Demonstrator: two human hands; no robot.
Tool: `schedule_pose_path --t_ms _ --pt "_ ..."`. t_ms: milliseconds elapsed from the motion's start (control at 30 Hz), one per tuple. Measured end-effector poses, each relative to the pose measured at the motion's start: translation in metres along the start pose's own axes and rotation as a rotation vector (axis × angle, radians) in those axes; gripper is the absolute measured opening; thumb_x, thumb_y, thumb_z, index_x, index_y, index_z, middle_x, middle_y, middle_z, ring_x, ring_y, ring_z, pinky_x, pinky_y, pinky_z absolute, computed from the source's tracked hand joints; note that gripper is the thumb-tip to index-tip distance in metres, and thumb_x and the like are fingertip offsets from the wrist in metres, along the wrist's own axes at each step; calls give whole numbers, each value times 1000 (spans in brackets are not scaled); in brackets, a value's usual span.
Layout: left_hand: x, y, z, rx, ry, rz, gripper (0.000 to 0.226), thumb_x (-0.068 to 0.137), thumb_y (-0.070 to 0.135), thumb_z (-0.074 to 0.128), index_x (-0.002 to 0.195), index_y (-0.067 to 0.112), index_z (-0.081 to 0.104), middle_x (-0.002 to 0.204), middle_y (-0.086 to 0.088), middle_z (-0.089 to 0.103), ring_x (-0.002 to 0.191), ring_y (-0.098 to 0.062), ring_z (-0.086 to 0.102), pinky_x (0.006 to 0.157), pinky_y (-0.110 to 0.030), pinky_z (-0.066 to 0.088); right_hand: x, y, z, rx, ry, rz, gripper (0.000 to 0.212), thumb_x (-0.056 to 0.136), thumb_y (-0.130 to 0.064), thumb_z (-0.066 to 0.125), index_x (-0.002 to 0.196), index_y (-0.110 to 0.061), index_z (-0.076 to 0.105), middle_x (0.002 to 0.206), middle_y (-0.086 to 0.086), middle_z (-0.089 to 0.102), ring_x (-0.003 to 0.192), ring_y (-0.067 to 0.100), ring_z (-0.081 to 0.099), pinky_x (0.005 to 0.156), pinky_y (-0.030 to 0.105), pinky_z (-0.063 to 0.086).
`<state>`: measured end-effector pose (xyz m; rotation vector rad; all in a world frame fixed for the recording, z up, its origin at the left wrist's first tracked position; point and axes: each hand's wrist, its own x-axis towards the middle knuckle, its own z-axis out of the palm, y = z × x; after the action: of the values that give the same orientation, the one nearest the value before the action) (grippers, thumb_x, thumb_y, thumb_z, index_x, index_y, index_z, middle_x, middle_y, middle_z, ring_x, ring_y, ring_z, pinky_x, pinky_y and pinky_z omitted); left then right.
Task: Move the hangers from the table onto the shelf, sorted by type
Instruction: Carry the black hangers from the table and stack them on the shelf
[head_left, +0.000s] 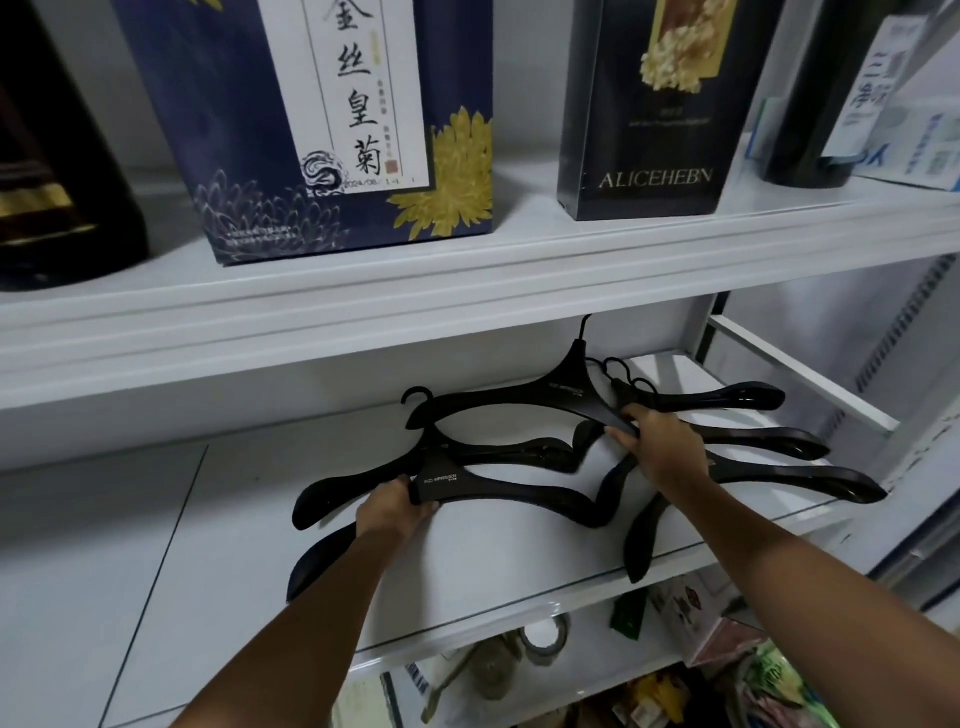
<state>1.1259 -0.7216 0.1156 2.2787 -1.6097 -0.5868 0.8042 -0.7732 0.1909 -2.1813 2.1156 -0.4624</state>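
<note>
Head view is showing a smooth white shelf (493, 561) bearing a spread of black hangers, all broad-shouldered and curved, with a dull satin sheen and thin hooks. The left hand (395, 506) is gripping the front hanger (519, 488) at its thick neck near the shelf's front edge, fingers curled round the part that carries small pale lettering. The right hand (665, 447) is pinching one sloping arm of the rear hanger (509, 397) between thumb and fingers – that hanger is lying farther back on the shelf, its hook pointing at the back wall. Toward the shelf's right end a stacked group of hangers (753, 397) is lying fanned out, rounded tips glinting, and one arm is poking out past the front edge. These overlapping arms are crowding both hands. On the board above the shelf a navy box (234, 130) with gold chrysanthemums and a glossy black box (649, 156) are standing. Below the shelf a roll of tape (543, 636) is lying among blurred clutter.
</note>
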Motion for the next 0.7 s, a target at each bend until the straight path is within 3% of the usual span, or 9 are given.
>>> schedule_pose_path --t_ms 167,367,600,700 --pt "8 -4 3 112 -7 53 53 83 45 63 124 12 56 127 -13 50 123 -30 44 101 -38 42 2 -7 2 -3 6 -27 38 93 -48 49 114 -18 58 100 12 66 96 33 62 77 38 48" --pt "4 -10 3 223 63 153 59 85 50 58 133 17 47 129 -8 49 124 -26 42 101 -34 35 0 -5 4 -4 -11 -43 38 93 -49 49 115 -20 58 102 11 66 97 33 61 78 38 48" --pt "-20 -31 -27 213 155 195 49 88 51 53 128 23 50 128 0 53 124 -21 46 101 -34 33 -2 -4 -2 -22 -74 -80 41 93 -50 47 120 -21 56 105 11 65 100 31 61 82 39 48" --pt "-32 -48 -50 151 189 181 43 89 41 55 129 25 50 124 1 55 115 -22 53 94 -31 39 -8 -6 -2 -20 -127 -104 43 93 -50 47 125 -21 54 111 12 64 105 31 59 85 38 47"
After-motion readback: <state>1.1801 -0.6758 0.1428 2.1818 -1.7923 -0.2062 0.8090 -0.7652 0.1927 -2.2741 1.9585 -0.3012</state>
